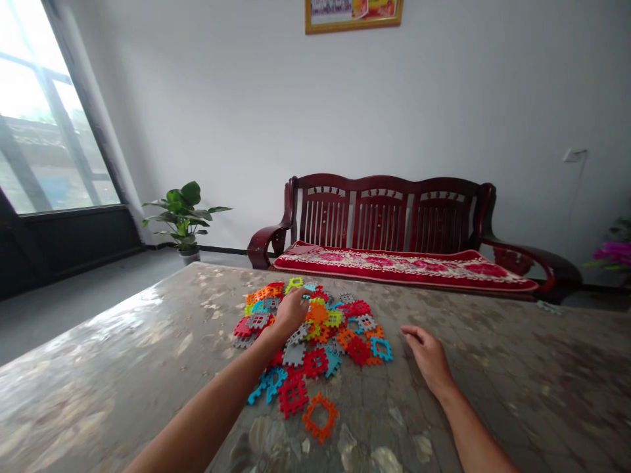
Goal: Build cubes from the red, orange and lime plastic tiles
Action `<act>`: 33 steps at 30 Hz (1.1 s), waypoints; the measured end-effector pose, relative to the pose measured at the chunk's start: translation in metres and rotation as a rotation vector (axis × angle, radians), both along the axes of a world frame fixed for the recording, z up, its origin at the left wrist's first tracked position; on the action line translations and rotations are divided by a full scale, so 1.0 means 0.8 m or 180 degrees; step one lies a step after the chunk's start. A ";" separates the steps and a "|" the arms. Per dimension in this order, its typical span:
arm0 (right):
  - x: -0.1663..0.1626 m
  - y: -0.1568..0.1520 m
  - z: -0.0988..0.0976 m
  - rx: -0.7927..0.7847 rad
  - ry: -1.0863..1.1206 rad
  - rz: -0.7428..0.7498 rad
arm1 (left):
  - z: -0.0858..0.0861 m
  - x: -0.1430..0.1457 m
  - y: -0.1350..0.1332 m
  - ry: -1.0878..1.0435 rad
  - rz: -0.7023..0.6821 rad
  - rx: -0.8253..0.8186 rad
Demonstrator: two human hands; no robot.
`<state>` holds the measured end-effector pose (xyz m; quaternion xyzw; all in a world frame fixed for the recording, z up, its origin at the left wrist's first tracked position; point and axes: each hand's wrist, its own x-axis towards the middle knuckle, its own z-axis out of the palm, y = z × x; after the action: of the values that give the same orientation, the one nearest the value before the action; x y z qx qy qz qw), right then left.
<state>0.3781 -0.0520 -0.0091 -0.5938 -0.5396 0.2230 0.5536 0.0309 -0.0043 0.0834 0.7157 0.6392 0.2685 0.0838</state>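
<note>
Orange shows just beside our left hand [294, 309], where a toothed round piece [318, 311] lies on the far part of the heap of pieces [323, 334]. That hand is bent down over the heap, its back toward us, so we cannot tell whether the fingers are spread, pressed together or pinching something. Our right hand [430, 358] is apart from the heap on its right, fingers half curled, a small gap before the thumb and nothing seen in it. We judge the step in hand to be a reach for one loose piece. Such a move calls for fingertips on a toothed edge or through a cut-out, and a lift clear of the overlapping neighbours, which might otherwise drag along; the right hand seems well placed to receive or steady a piece. Nearer to us in the heap are a solid grey piece [294, 355] and a red windowed piece [293, 395]; an orange ring-shaped piece [322, 433] lies closest of all, on bare stone-patterned surface [172, 368]. A blue frame-shaped piece [374, 349] marks the heap's right edge, toward our right hand. Beyond the surface stand a dark red wooden settee [378, 223] with a patterned cover [404, 264] and, leftward, a potted plant [182, 213].
</note>
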 end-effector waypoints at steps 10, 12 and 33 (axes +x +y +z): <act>-0.002 -0.003 0.005 -0.0069 0.0041 -0.0006 | -0.012 0.027 -0.047 0.1177 -0.0364 -0.0674; -0.002 -0.003 0.004 -0.0061 0.0031 0.0000 | -0.018 0.033 -0.051 0.1280 -0.0507 -0.0750; 0.004 0.000 0.000 -0.0114 -0.0072 -0.0001 | -0.017 0.034 -0.037 -0.0397 -0.0491 0.0272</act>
<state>0.3812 -0.0521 -0.0088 -0.6062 -0.5417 0.2258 0.5368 0.0583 -0.0339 0.0702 0.7477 0.5637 0.3322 0.1132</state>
